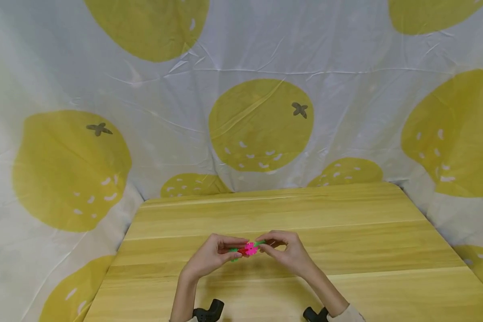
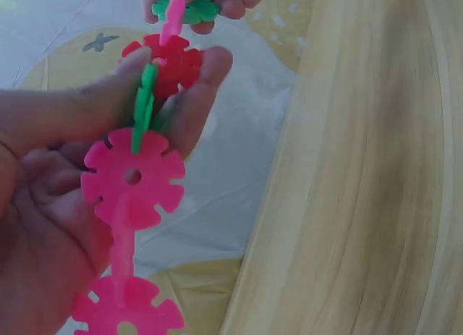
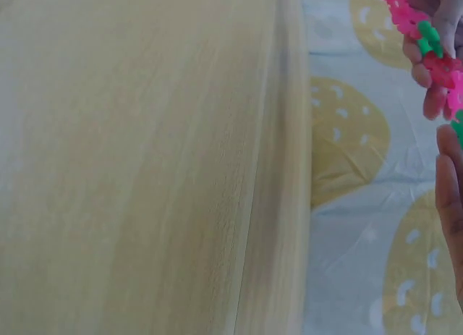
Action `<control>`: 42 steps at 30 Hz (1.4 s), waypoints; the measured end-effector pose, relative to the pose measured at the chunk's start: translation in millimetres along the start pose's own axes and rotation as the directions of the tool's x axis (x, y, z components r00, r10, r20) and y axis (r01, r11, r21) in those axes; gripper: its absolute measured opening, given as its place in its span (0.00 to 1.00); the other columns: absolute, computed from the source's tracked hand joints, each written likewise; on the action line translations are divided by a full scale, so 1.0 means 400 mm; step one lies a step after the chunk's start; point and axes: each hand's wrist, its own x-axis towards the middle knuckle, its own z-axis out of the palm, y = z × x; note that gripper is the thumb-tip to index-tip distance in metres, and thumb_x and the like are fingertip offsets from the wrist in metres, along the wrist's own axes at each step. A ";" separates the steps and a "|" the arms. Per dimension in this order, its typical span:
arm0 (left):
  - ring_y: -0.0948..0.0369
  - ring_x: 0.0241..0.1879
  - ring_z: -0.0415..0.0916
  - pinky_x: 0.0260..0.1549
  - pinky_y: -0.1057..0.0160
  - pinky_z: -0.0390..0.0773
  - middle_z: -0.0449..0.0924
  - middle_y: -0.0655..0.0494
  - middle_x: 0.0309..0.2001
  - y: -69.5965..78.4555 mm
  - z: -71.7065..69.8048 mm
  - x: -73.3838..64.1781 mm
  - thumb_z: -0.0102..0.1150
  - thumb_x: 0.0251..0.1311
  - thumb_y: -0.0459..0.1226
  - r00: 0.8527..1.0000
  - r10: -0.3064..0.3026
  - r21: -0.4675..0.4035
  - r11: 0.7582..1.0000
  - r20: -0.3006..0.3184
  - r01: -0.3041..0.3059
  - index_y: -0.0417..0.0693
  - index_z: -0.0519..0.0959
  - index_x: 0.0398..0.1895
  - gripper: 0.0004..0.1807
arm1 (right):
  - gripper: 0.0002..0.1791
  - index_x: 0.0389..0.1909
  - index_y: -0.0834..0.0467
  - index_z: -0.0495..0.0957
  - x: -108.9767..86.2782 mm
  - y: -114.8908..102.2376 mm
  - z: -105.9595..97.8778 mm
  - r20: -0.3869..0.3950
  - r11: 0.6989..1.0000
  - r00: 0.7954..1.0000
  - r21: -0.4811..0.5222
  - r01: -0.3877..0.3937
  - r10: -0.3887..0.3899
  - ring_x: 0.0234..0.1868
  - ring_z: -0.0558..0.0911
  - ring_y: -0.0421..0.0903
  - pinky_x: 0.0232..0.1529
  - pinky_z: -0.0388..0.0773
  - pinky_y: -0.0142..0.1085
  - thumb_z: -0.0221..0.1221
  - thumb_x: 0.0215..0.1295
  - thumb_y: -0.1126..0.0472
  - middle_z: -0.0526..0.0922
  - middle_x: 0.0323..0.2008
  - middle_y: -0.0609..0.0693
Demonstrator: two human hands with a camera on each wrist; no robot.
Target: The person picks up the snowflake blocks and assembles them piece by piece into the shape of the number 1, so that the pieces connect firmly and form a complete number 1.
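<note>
A chain of notched plastic snowflake discs runs between the two hands above the table. My left hand [image 1: 209, 257] pinches it by thumb and fingers near a red disc [image 2: 181, 71] and an edge-on green disc [image 2: 144, 103]. From there several pink discs [image 2: 155, 183] extend along the left palm, slotted together at right angles. Beyond the red one comes another pink disc [image 1: 251, 248], sitting in the gap between the hands. At that end my right hand [image 1: 287, 250] pinches a green disc [image 2: 189, 11], which touches the pink one. The right wrist view catches the chain only at its right edge.
The wooden table [image 1: 346, 232] lies under both hands. Behind and beside it hangs a pale cloth [image 1: 165, 134] printed with large yellow fruit. A black wrist mount [image 1: 209, 311] shows on the left wrist, another [image 1: 315, 314] on the right.
</note>
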 end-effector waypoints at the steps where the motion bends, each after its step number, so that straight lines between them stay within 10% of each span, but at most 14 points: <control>1: 0.47 0.57 0.85 0.50 0.65 0.86 0.83 0.39 0.61 0.001 0.000 0.000 0.60 0.71 0.29 1.000 -0.008 -0.005 1.000 -0.008 0.008 0.37 0.79 0.65 0.21 | 0.08 0.47 0.53 0.88 0.000 0.000 0.001 0.006 1.000 1.000 0.007 -0.014 0.014 0.37 0.89 0.42 0.39 0.87 0.36 0.67 0.69 0.63 0.91 0.41 0.49; 13: 0.46 0.57 0.84 0.47 0.64 0.87 0.85 0.42 0.57 0.001 0.024 0.020 0.72 0.61 0.32 0.985 0.056 0.139 0.990 -0.163 -0.033 0.44 0.89 0.48 0.13 | 0.13 0.51 0.52 0.88 -0.001 -0.006 0.015 0.032 0.985 0.986 0.042 -0.166 0.165 0.45 0.85 0.37 0.42 0.86 0.35 0.69 0.68 0.58 0.90 0.48 0.51; 19: 0.66 0.20 0.76 0.18 0.75 0.72 0.90 0.40 0.46 0.001 0.032 0.023 0.69 0.63 0.29 0.982 -0.010 0.125 0.992 -0.189 0.034 0.43 0.90 0.46 0.10 | 0.13 0.51 0.56 0.88 -0.001 0.001 0.014 0.016 0.992 0.995 0.070 -0.102 0.102 0.42 0.85 0.38 0.41 0.87 0.35 0.69 0.67 0.62 0.89 0.44 0.54; 23: 0.70 0.13 0.63 0.13 0.75 0.62 0.90 0.40 0.45 0.000 0.031 0.022 0.69 0.63 0.30 0.980 -0.026 0.092 0.995 -0.197 0.045 0.45 0.91 0.46 0.10 | 0.13 0.52 0.57 0.88 -0.001 0.005 0.012 0.013 0.992 0.996 0.084 -0.094 0.093 0.44 0.86 0.42 0.41 0.87 0.35 0.68 0.67 0.63 0.90 0.45 0.54; 31: 0.53 0.47 0.87 0.42 0.69 0.85 0.90 0.45 0.48 -0.007 0.026 0.023 0.73 0.59 0.36 0.976 0.077 0.090 0.994 -0.206 -0.060 0.46 0.91 0.46 0.12 | 0.14 0.53 0.60 0.87 -0.001 -0.003 0.004 0.000 0.990 0.995 0.106 -0.095 0.096 0.46 0.85 0.43 0.42 0.86 0.34 0.67 0.68 0.65 0.89 0.47 0.57; 42: 0.50 0.45 0.86 0.40 0.68 0.86 0.90 0.44 0.46 0.005 0.030 0.024 0.74 0.58 0.34 0.967 0.107 0.074 0.993 -0.230 -0.093 0.44 0.91 0.45 0.12 | 0.13 0.51 0.63 0.87 -0.003 -0.005 0.003 -0.017 0.987 0.997 0.144 -0.069 0.072 0.45 0.85 0.43 0.44 0.87 0.34 0.68 0.66 0.67 0.88 0.45 0.59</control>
